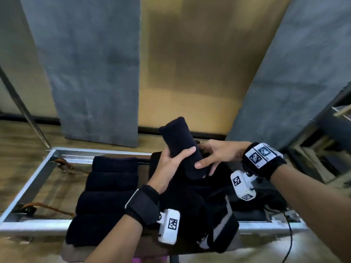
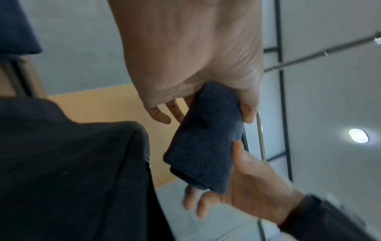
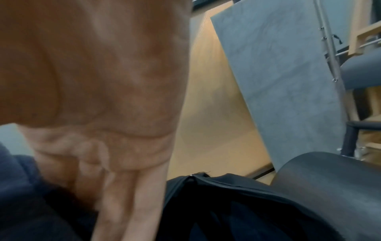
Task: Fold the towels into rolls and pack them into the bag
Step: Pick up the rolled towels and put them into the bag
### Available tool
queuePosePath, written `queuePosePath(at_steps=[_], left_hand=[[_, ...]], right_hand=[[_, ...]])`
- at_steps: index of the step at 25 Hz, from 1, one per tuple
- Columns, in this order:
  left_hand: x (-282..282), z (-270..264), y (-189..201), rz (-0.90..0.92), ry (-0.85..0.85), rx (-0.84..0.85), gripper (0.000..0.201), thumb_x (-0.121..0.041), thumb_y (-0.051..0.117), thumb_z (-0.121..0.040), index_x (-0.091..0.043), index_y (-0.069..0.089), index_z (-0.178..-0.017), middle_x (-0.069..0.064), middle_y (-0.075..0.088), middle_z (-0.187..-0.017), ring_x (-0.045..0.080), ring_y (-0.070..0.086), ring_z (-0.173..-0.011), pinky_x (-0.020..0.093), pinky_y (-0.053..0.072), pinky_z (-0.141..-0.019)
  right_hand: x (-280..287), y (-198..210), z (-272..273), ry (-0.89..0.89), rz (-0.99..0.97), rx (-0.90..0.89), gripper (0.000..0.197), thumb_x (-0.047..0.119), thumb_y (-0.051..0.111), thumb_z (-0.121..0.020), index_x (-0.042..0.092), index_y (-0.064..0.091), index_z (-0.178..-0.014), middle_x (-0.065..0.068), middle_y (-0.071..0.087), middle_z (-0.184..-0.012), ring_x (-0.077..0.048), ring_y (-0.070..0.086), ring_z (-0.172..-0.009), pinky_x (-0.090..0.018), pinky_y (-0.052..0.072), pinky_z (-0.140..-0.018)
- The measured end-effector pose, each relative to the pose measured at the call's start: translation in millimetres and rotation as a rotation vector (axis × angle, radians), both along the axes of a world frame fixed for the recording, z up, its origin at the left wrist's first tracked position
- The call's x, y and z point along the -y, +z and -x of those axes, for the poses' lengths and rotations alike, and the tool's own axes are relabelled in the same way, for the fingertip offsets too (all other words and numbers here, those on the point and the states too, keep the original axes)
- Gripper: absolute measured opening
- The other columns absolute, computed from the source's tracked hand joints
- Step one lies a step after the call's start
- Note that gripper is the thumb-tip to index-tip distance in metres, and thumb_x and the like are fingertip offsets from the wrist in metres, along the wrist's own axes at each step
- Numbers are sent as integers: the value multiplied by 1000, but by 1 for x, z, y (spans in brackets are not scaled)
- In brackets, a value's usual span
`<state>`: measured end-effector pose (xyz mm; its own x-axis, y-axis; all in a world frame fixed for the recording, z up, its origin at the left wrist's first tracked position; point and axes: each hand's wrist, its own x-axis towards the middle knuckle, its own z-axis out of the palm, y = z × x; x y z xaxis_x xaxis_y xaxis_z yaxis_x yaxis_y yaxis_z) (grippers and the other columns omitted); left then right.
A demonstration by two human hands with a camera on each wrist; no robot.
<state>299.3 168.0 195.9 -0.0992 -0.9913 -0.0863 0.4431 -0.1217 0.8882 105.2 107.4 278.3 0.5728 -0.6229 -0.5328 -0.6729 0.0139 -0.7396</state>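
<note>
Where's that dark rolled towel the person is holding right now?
Head view, centre: the rolled towel is held above the black bag, gripped by the left hand, the right hand touching its lower end; more rolls lie left of it.

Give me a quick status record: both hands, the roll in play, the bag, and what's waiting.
left hand: grips the dark navy rolled towel around its middle
towel pose: lifted, tilted, above the black fabric bag
right hand: fingers loose, touching the roll's lower end
bag contents: cannot tell
waiting: row of rolled dark towels side by side on the metal-framed table, left of the bag
</note>
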Motion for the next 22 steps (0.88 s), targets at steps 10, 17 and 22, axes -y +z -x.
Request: queuePosePath(at_steps=[10,17,22], left_hand=[[-30,-29,-32,418,-397,1648,65,-87,46,-89,-37,68,-124,-19,42,-116,10,59,-97,35,41,-73],[-32,-28,-26,457,-307,1554,35,-63,58,-100,-29,65,-108,-14,29,-108,5,41,-95,27,43,-69],[-33,-15,-30,514,-269,1488,34,-59,60,-100,-26,65,-106,-13,28,-110,4,43,-99,24,52,-72]], right_hand=[[14,-72,37,-153,17,80,47,-4,71,-93,-7,55,-137,-31,62,-135,-33,69,-111,-42,65,-80],[5,-107,53,157,-63,-355,49,17,81,-91,14,64,-137,-17,70,-127,-26,70,-106,-31,63,-72],[4,-113,21,379,-92,-586,43,15,80,-90,9,66,-130,-15,73,-114,-26,75,-88,-27,61,-50]])
